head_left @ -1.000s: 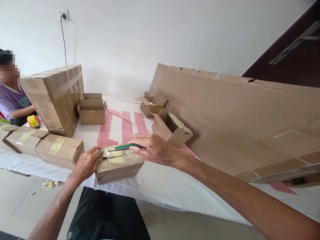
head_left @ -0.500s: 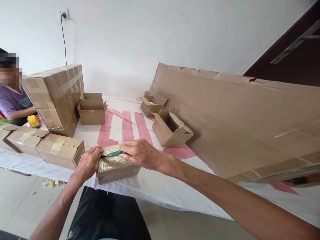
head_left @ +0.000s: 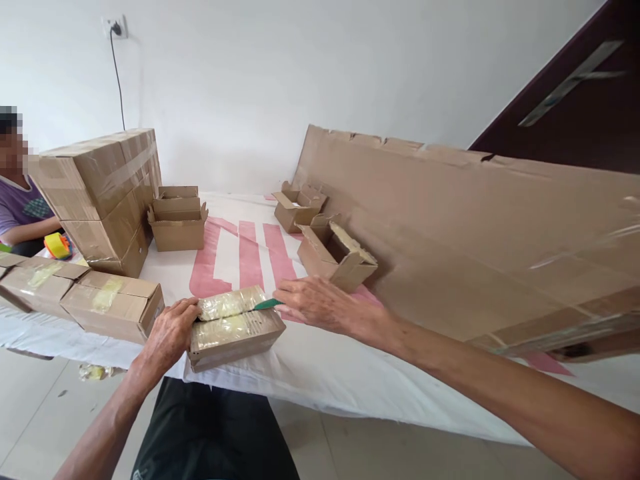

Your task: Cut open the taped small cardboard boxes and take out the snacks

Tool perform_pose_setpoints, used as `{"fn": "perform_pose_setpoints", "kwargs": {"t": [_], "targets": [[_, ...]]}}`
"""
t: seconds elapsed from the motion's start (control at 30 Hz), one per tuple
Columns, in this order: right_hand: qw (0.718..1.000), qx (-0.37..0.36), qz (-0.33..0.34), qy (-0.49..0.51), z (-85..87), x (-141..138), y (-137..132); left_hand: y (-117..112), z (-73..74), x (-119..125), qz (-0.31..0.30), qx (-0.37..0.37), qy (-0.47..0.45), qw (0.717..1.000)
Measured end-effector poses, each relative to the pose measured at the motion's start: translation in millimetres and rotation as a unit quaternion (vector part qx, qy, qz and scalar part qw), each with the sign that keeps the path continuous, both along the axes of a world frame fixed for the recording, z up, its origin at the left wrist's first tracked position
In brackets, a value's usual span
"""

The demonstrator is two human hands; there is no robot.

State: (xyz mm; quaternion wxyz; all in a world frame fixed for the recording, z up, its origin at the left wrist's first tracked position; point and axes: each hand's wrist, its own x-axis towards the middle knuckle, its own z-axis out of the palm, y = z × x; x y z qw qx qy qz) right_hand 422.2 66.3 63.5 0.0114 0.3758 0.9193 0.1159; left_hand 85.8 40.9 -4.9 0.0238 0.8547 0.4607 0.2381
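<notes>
In front of me at the table's near edge lies a small taped cardboard box (head_left: 235,339), with a slit line running along its top between strips of clear yellowish tape. My left hand (head_left: 173,328) grips its left end, fingers curled over the top edge. A green box cutter (head_left: 267,304) is held by my right hand (head_left: 313,300), its tip at the right end of the slit. My right fingers cover most of its handle.
Taped boxes (head_left: 113,303) line the table's left edge beside a tall box stack (head_left: 95,187). Open boxes (head_left: 177,233) stand behind, more open boxes (head_left: 333,257) to the right. A big cardboard sheet (head_left: 450,233) leans there. A person (head_left: 25,207) sits left near a tape dispenser (head_left: 57,245).
My right hand has drawn the box cutter rightward along the box top, from near my left hand to the right end. The slit now shows. My left hand stays on the box.
</notes>
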Motion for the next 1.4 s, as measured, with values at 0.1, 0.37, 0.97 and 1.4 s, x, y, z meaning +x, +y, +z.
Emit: {"fn": "perform_pose_setpoints", "kwargs": {"t": [0.1,0.37,0.97,1.4], "targets": [[0.994,-0.014,-0.011,0.107,7.5,28,-4,1,0.1,1,0.005,-0.012,-0.064,0.998],[0.871,-0.034,-0.189,0.453,-87.0,65,-40,8,13.5,-4,0.019,-0.084,-0.142,0.986],[0.946,-0.026,0.043,0.322,-61.9,-30,-35,59,28.9,-9,0.099,-0.255,-0.254,0.928],[0.968,0.039,0.106,0.223,-64.4,-36,-72,41,21.2,-12,0.015,-0.293,-0.276,0.915]]}}
